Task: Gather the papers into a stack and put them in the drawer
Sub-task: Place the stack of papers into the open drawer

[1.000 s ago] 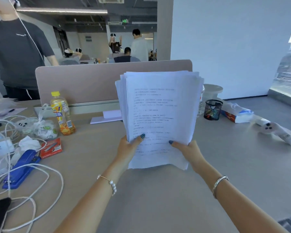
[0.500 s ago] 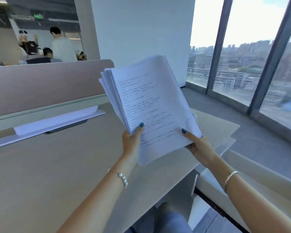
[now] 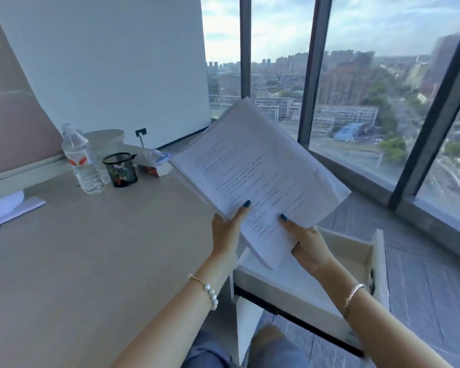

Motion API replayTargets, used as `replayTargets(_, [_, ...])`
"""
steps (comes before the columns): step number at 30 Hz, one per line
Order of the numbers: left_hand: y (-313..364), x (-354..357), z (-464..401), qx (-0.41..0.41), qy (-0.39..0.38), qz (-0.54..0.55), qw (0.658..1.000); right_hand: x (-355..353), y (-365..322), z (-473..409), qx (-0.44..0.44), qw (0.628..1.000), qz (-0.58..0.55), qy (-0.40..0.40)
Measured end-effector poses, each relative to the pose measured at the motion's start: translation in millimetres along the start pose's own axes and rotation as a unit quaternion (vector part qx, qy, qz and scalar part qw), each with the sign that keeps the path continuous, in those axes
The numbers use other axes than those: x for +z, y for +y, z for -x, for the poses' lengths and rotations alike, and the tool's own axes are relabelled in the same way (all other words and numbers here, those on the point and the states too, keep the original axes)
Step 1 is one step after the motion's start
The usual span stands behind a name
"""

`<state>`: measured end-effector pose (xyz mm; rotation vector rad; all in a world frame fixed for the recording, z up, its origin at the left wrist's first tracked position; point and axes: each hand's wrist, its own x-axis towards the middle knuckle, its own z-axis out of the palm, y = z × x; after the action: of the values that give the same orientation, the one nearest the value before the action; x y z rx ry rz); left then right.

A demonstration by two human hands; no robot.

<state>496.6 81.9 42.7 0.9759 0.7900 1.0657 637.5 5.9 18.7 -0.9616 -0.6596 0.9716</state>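
Observation:
A thick stack of white printed papers [image 3: 252,171] is held up in the air, tilted to the right, past the right end of the desk. My left hand [image 3: 227,232] grips its lower left edge with the thumb on the top sheet. My right hand [image 3: 307,245] grips the lower right corner the same way. Below the stack a white drawer [image 3: 356,261] stands pulled out and open; my hands and the papers hide part of its inside.
The beige desk [image 3: 91,261] fills the left. At its far right end stand a water bottle [image 3: 81,160], a black mesh pen cup [image 3: 120,170] and a small tissue box [image 3: 154,166]. White sheets [image 3: 8,208] lie at the left edge. Floor-to-ceiling windows rise at the right.
The view has swung to the right, from the cluttered desk to its right end. The stack has moved right with both hands and now hangs over the open drawer, which has come into view.

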Motion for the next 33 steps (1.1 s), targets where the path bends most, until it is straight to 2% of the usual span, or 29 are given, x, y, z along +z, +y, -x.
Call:
replayTargets(4, [5,14,-31,0.042,-0.015,0.003,0.999,-52,-17,7,-0.003,0.999,0.040,0.031])
replayTargets(7, [11,17,-65,0.075,-0.007,-0.057,0.996,-97,-30,13,0.005,0.996,0.064,0.058])
replayTargets(9, [8,19,-87,0.065,-0.028,-0.141,0.987,-126,-39,16,0.020,0.993,0.085,0.081])
replayTargets(11, [1,24,-104,0.055,-0.087,-0.252,0.962,-154,-47,19,0.044,0.990,0.107,0.086])
replayTargets(14, [-17,38,-124,0.079,-0.171,-0.392,0.901,-186,-58,24,0.084,0.982,0.134,0.105])
replayTargets(17, [-30,54,-134,0.138,-0.174,-0.499,0.838,-208,-58,26,0.126,0.970,0.158,0.134])
replayTargets(20, [-37,67,-147,0.159,-0.187,-0.533,0.810,-221,-52,23,0.173,0.955,0.188,0.150])
replayTargets(23, [-47,68,-162,0.166,-0.196,-0.546,0.797,-224,-41,13,0.207,0.944,0.199,0.163])
replayTargets(26, [-54,65,-171,0.160,-0.179,-0.542,0.805,-221,-28,-2,0.231,0.934,0.207,0.175])
replayTargets(28, [-57,65,-175,0.154,-0.177,-0.532,0.813,-219,-20,-11,0.250,0.929,0.214,0.167])
replayTargets(33, [-63,63,-178,0.143,-0.182,-0.540,0.809,-206,-1,-30,0.273,0.924,0.232,0.135])
